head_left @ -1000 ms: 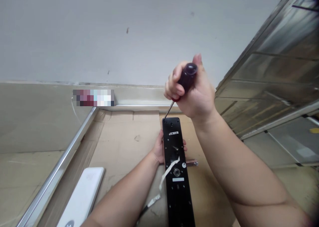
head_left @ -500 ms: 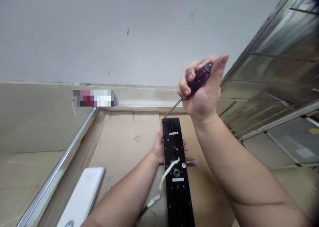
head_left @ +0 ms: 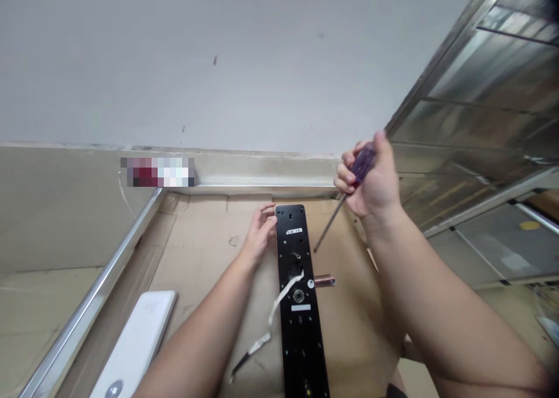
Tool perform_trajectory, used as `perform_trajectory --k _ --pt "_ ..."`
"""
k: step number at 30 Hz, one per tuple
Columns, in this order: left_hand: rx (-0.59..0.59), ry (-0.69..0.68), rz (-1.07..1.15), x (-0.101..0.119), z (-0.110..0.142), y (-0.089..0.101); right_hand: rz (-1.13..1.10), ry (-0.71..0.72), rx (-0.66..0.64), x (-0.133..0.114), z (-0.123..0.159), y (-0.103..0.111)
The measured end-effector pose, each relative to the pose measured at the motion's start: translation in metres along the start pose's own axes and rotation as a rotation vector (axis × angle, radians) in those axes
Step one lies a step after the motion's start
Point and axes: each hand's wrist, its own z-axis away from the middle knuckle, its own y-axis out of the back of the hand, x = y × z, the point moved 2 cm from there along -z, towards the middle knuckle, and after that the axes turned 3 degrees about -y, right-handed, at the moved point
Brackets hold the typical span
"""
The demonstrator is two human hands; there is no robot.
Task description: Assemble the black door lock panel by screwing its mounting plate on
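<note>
A long black lock panel (head_left: 299, 305) lies lengthwise on brown cardboard (head_left: 205, 252), with a white ribbon cable (head_left: 279, 305) trailing off its middle to the left. My left hand (head_left: 260, 233) rests against the panel's upper left edge, fingertips pinched at the top corner; what they hold, if anything, is too small to see. My right hand (head_left: 371, 180) is closed around the purple handle of a screwdriver (head_left: 345, 197), held to the right of the panel with its tip in the air, clear of the panel. A copper-coloured handle stub (head_left: 324, 280) sticks out from the panel's right side.
A white cover plate (head_left: 135, 345) lies on the cardboard at the lower left. A metal rail (head_left: 100, 293) runs diagonally along the left edge of the cardboard. A grey wall stands behind, and a glass and metal door frame (head_left: 471, 124) leans at the right.
My right hand lifted the screwdriver tip off the panel's top left corner and swung it right and down. My left hand slid from the panel's middle up to its top left corner.
</note>
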Motion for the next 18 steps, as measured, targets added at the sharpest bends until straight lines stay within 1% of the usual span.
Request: perform_trajectory --k 2,4,5,7,10,13,16,18 --pt "-0.006 -0.047 -0.220 0.010 -0.003 0.003 0.035 -0.222 0.072 0.021 0.008 0.025" --pt "-0.016 -0.086 -0.391 0.022 -0.006 0.003 0.115 -0.458 0.106 0.048 0.020 0.042" --pt "-0.017 -0.110 -0.472 0.028 -0.007 0.002 0.165 -0.552 0.089 0.062 0.027 0.046" --pt "-0.012 -0.175 -0.651 0.043 -0.009 -0.002 0.303 -0.653 0.061 0.087 0.040 0.047" --pt "-0.008 -0.277 -0.890 0.065 -0.012 -0.008 0.363 -0.697 0.004 0.114 0.053 0.041" --pt "-0.050 -0.274 -1.021 0.078 -0.014 -0.014 0.357 -0.706 -0.072 0.129 0.058 0.034" --pt "-0.065 -0.240 -1.061 0.080 -0.015 -0.016 0.321 -0.687 -0.109 0.135 0.059 0.033" --pt "-0.058 -0.201 -1.027 0.079 -0.016 -0.015 0.301 -0.667 -0.114 0.137 0.058 0.033"
